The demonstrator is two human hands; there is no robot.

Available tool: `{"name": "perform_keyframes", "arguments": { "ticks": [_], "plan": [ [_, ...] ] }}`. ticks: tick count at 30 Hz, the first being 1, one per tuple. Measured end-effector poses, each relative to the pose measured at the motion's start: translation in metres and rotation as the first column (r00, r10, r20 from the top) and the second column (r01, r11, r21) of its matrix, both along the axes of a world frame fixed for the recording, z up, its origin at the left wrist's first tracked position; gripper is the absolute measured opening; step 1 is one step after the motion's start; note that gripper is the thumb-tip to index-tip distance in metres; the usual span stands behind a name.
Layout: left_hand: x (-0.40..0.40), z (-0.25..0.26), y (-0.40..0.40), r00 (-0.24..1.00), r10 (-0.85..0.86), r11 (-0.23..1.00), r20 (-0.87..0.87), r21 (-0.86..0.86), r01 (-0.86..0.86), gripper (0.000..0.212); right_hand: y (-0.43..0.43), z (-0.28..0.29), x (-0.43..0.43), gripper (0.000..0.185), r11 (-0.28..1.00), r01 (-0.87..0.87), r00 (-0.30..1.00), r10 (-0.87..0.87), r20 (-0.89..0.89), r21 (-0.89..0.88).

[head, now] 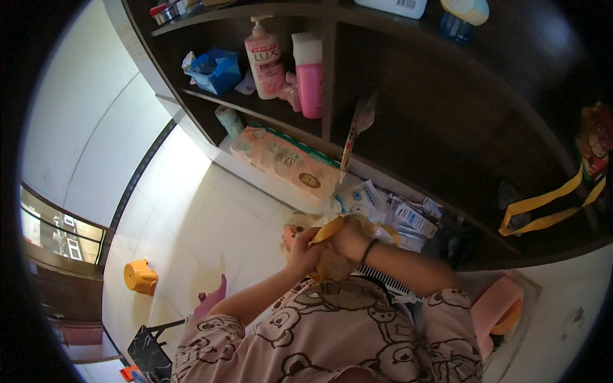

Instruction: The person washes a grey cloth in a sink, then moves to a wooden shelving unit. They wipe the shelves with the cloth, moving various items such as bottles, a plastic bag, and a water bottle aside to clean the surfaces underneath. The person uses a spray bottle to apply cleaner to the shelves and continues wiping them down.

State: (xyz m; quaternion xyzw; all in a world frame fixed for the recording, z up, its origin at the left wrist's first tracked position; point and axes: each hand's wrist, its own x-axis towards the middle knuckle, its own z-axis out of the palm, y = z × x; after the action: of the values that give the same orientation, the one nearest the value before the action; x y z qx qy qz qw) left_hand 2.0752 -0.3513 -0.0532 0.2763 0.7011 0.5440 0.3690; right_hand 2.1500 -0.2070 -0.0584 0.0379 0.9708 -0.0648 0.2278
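Note:
My left hand (305, 252) pinches a yellow strip (329, 230), perhaps ribbon or fabric, between thumb and fingers. Close beside it, my right hand (351, 241) has curled fingers at the strip's other side; a dark band circles that wrist, and its fingertips are hidden. Beneath both hands lies a pale, fluffy object (292, 227) with a pinkish face-like patch, seemingly a plush toy or doll, partly covered by the hands. More yellow material shows below my left hand and to the right of my right hand.
Ahead stands a dark wooden shelf unit (330, 81) with a pink pump bottle (266, 64), a pink-and-white bottle (309, 79) and a blue basket (218, 72). A tissue pack (287, 160) and plastic packets (412, 220) lie low down. A yellow stool (140, 277) stands on the tiled floor.

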Motion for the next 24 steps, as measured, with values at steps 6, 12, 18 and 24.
{"name": "perform_keyframes", "arguments": {
  "ticks": [6, 12, 18, 24],
  "plan": [
    [0.010, 0.011, 0.021, 0.824, 0.346, 0.910, 0.448, 0.053, -0.411, 0.024, 0.010, -0.043, -0.054, 0.042, 0.990, -0.114, 0.993, 0.117, 0.025, -0.088],
    [-0.014, -0.006, 0.006, 0.664, 0.351, 0.802, 0.660, 0.153, -0.577, 0.027, 0.028, 0.052, -0.034, 0.065, 0.812, 0.055, 0.969, -0.185, -0.167, -0.581],
    [-0.029, -0.013, 0.011, 0.628, 0.300, 0.793, 0.718, 0.178, -0.583, 0.031, 0.052, 0.118, -0.034, 0.032, 0.654, 0.199, 0.631, -0.656, -0.415, -0.730],
    [-0.020, 0.012, 0.017, 0.597, 0.298, 0.822, 0.745, 0.118, -0.557, 0.030, 0.176, 0.120, -0.091, 0.072, 0.530, 0.736, 0.110, -0.706, -0.700, -0.420]
  ]
}}
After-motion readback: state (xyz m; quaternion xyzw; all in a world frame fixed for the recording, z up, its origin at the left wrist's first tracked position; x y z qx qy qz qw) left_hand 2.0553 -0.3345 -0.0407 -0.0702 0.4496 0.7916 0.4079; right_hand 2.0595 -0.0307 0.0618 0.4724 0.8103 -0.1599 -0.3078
